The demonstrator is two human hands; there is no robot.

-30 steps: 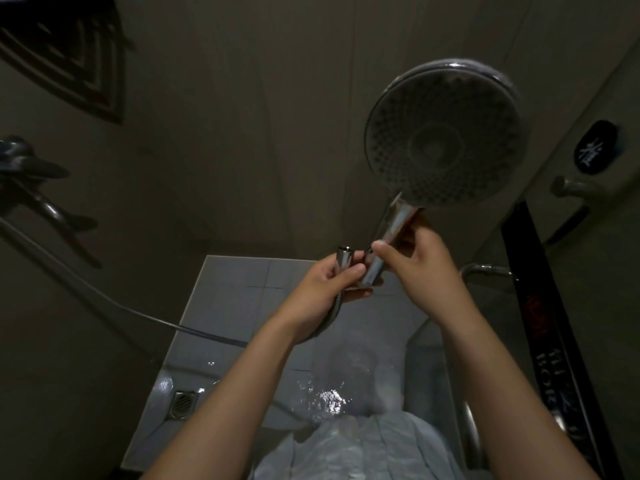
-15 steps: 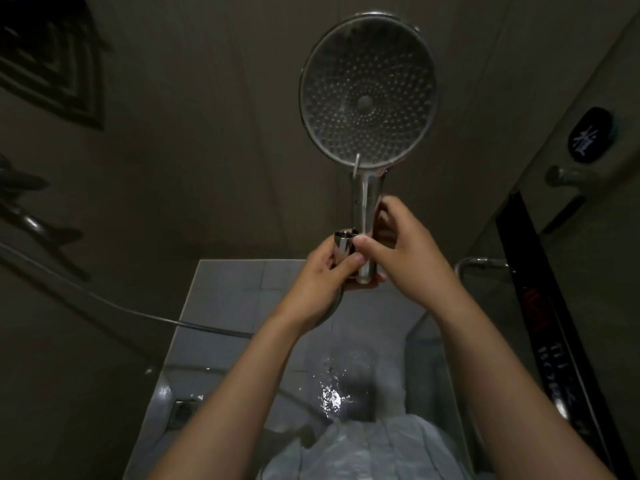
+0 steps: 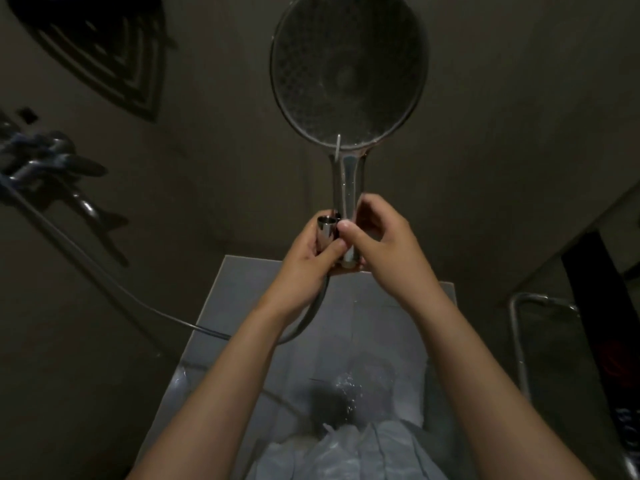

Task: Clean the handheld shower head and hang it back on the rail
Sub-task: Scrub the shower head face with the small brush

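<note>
**A:** Where is the round chrome handheld shower head (image 3: 349, 67)?

**B:** In the head view it is held upright in mid-air at top centre. Its wet, perforated face is turned to the camera, and the frame cuts off the top of the disc. The chrome handle runs straight down from the disc.

**A:** And the hands?

**B:** The right hand (image 3: 377, 244) is at the foot of that handle, fingers curled round it and thumb across the front. The left hand (image 3: 304, 261) is just left of the handle's foot. Its fingers are wrapped round the short chrome hose connector (image 3: 325, 230), whose open mouth points up just beside the handle. I cannot tell whether the two touch.

**A:** The hose?

**B:** The grey flexible metal hose (image 3: 194, 327) drops from the left hand and loops below and left of the shower head. It then climbs to the chrome wall mixer tap (image 3: 52, 157), far to the left.

**A:** Beneath?

**B:** The pale grey tiled floor (image 3: 249, 289) lies well below the shower head, with a water splash (image 3: 346, 386) directly under the handle. A chrome tube rail (image 3: 516, 327) stands to the lower right.
</note>
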